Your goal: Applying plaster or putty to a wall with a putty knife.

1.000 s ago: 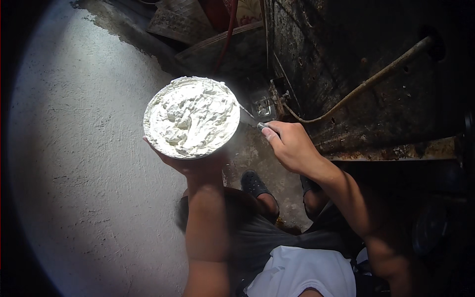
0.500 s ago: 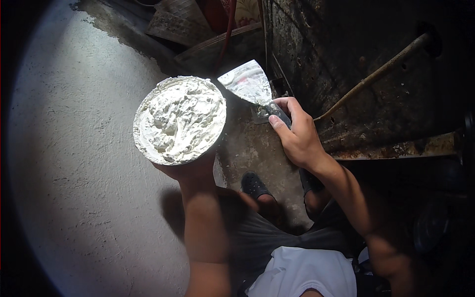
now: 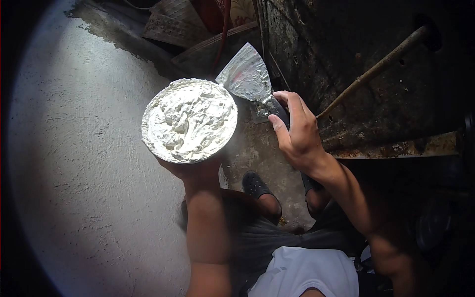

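Observation:
My left hand is closed beneath a round container and holds it up; its fingers are mostly hidden under it. Thick white putty fills the container, its surface rough and swirled. In my right hand is a putty knife with a dark handle and a wide blade smeared white. The fingers and thumb lie along the handle. A corner of the blade is at the container's upper right rim; whether they touch I cannot tell.
A rough whitish plastered wall fills the left side. On the right stands a dark, stained panel with a long pole slanting across it. Boards lie at the back. My clog rests on the grey floor.
The container has shifted slightly right, closer to the putty knife. The blade has turned so its tip points farther up, and my right thumb and fingers have shifted on the handle.

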Motion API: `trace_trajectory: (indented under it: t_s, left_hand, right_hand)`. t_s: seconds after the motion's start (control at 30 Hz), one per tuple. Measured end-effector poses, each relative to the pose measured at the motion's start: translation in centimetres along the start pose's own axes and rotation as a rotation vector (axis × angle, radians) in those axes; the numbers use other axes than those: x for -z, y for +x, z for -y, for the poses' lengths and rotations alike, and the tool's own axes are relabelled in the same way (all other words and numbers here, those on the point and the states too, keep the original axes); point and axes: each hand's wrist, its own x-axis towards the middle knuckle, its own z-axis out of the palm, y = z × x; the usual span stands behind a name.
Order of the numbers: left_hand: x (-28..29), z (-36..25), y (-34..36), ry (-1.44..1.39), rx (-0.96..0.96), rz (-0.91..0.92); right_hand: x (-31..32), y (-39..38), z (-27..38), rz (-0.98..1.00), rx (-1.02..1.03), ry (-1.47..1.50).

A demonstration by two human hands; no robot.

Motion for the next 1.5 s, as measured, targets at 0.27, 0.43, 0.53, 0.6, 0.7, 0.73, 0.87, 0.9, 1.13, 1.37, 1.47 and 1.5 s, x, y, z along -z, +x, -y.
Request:
trace_trajectory:
  t_s: [0.27,0.43,0.53,0.6,0.7,0.73,0.87,0.9,1.13,1.37,1.47,1.5]
  left_hand:
    - [-1.5,0.8,0.1,0.197,-0.059,-0.139]
    - [-1.1,0.5,0.1,0.191,-0.047,-0.140]
    - [-1.7,0.8,0.1,0.207,-0.048,-0.158]
    - [-1.7,0.8,0.1,0.221,-0.047,-0.189]
    - [-1.1,0.4,0.0,0.098,0.005,-0.047]
    - [-1.2,0.6,0.0,0.240,-0.044,-0.121]
    - [0.3,-0.3,-0.1,-0.003,0.029,0.008]
    - [0.9,-0.5,-0.2,-0.003,0.026,0.007]
    - [0.1,-0.5,-0.3,0.155,-0.013,0.020]
    - [-1.1,-0.1,-0.6,0.294,-0.098,-0.139]
    - [-2.0,-0.1,-0.2,0.428,-0.103,-0.251]
    - [-1.9,-0.1,-0.1,0.426,-0.101,-0.250]
  right_hand:
    - [1.0,0.3,0.9,-0.040,0.108,-0.074]
    - [1.0,0.4,0.7,-0.043,0.104,-0.106]
    - [0.9,0.3,0.8,-0.029,0.093,-0.131]
    - [0.9,0.3,1.0,-0.023,0.079,-0.132]
    - [0.7,0.3,1.0,-0.021,0.091,-0.118]
    - [0.7,0.3,1.0,-0.027,0.114,-0.107]
    - [0.7,0.2,1.4,0.010,0.055,-0.074]
    - [0.6,0.2,1.4,0.007,0.071,-0.077]
    - [0.7,0.3,1.7,-0.001,0.084,-0.108]
    - [0.6,0.3,2.2,0.027,0.066,-0.146]
    - [0.4,0.3,2.3,0.028,0.067,-0.100]
    - [0.6,0.4,2.3,0.032,0.086,-0.110]
